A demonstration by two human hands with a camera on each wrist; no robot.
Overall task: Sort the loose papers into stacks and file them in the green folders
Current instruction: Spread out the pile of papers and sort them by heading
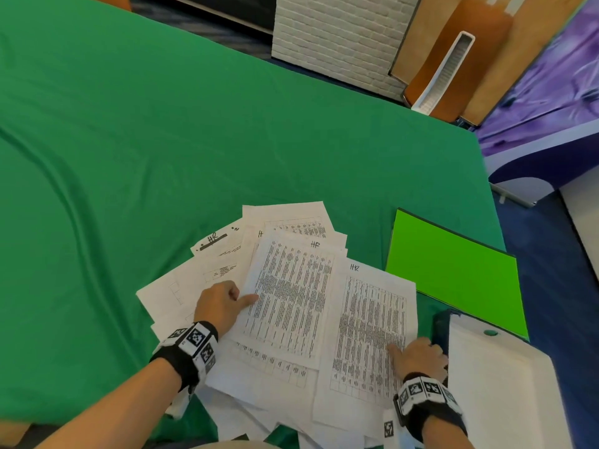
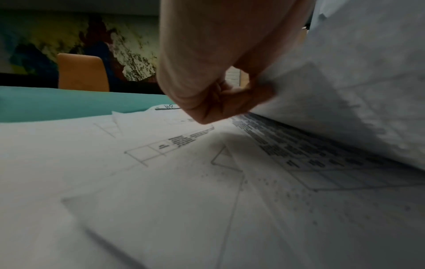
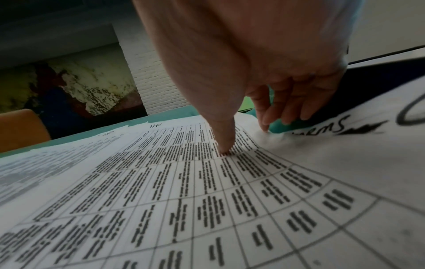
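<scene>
We work at a tabletop (image 1: 162, 131) draped in a smooth green cloth. Beyond its far edge we see a white brick-pattern wall panel (image 1: 340, 37), a tan chair back (image 2: 82, 72) and dark blue carpet (image 1: 557, 260).

A fanned heap of white printed papers (image 1: 227, 273) lies near us, their long axes running mostly away from us and splaying leftward at the far ends; several carry a handwritten "HR" at the top. To their right a bright green closed folder (image 1: 453, 273) lies flat, its long axis running from near-left to far-right. Nearer, at the right edge, a white open folder flap with a green snap button (image 1: 499, 377) lies beside the heap.

Our left hand (image 1: 220, 306) pinches the left edge of a densely printed sheet of table text (image 1: 288, 296) between thumb and curled fingers, lifting that edge off the pile. Our right hand (image 1: 418, 354) presses its thumb onto a second printed table sheet marked HR (image 1: 366, 325), the other fingers loosely bent at its right edge.
</scene>
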